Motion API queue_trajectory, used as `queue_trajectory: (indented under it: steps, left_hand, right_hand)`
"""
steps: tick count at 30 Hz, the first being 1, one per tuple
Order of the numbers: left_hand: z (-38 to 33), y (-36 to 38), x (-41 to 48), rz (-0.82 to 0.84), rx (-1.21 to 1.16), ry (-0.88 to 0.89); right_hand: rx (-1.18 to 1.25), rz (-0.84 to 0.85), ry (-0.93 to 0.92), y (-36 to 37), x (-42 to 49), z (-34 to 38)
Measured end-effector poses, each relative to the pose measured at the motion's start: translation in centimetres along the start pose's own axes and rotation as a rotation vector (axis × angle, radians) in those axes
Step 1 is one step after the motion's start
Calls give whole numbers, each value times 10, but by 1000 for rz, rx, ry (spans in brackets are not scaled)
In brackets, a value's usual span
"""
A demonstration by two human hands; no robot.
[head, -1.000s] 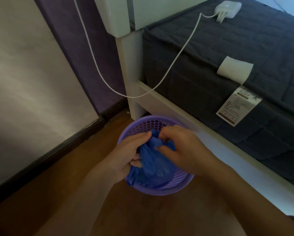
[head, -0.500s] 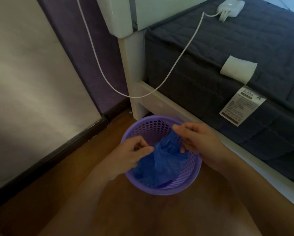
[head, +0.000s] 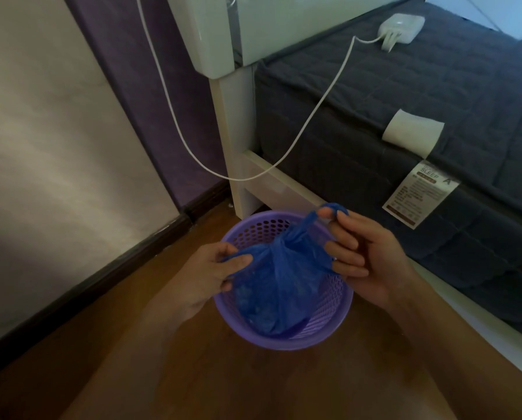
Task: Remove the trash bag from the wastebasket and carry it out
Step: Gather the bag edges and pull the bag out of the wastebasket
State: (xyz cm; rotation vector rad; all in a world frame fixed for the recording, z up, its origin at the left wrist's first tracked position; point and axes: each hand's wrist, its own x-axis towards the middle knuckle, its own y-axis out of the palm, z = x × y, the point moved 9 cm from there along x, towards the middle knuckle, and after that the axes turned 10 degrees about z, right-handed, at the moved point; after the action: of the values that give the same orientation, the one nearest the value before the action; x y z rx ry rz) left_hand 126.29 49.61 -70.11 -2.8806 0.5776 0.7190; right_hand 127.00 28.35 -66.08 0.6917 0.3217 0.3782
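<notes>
Hands: both over the basket (head: 329, 331), one on each side of the bag (head: 279, 286).
Left hand (head: 206, 275): thumb and fingers pressed together on one twisted blue handle, which stretches from the knot toward the left; the other fingers curl under, close to the bag's side.
Right hand (head: 370, 256): forefinger and thumb pinched on the other handle, lifted up and to the right above the basket rim; the handle loops over the fingertip. The remaining fingers bend loosely inward, their tips against the bag's right side.
Bag: blue plastic, gathered into a knot at its top, its body inside the basket, bulging against the wall nearest the camera.
Basket: purple, round, perforated, standing on the wooden floor (head: 132, 359) just beside the white bed frame (head: 271, 180).
Label (head: 420, 194): white tag hanging on the side of the dark grey mattress (head: 405, 101); the word "SLEEP" and a large "A" can be read, the smaller print is too fine.
Charger (head: 402, 24): white block lying on the mattress, its cable (head: 314, 116) sagging down past the bedpost.
</notes>
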Motion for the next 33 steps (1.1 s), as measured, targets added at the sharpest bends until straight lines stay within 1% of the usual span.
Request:
queue_trajectory:
  steps: [3,6,10,12,16,21,25,27,29,31,33]
  left_hand:
    - [7,-6,-1,-39,-250,-49]
    - [13,-9,0,-57,-454,-85]
    - [13,-9,0,-103,-637,-53]
    - [10,-10,0,-121,-743,-17]
    - [2,-6,-1,-138,-972,57]
    - [1,8,-9,-213,-1386,160]
    - [19,11,-10,-201,-1472,153]
    - [34,-2,-14,-249,-1500,143]
    - [45,-30,-21,-311,-1496,169]
    - [55,-60,-28,-382,-1452,188]
    - [62,-73,-33,-424,-1404,180]
  right_hand:
    - [33,-71,-46,-7,-3,4]
    - [96,-131,-150,-15,-6,12]
    - [136,-83,-225,-12,-7,16]
    - [135,-111,-243,-14,-8,15]
    - [145,-257,-265,-25,-15,9]
    - [252,-451,-257,-44,-31,-15]
    - [257,-550,-229,-60,-45,-25]
    - [241,-609,-211,-71,-52,-26]
    - [216,-680,-206,-84,-60,-26]
    - [160,-761,-215,-100,-69,-25]
    - [115,-811,-233,-111,-77,-22]
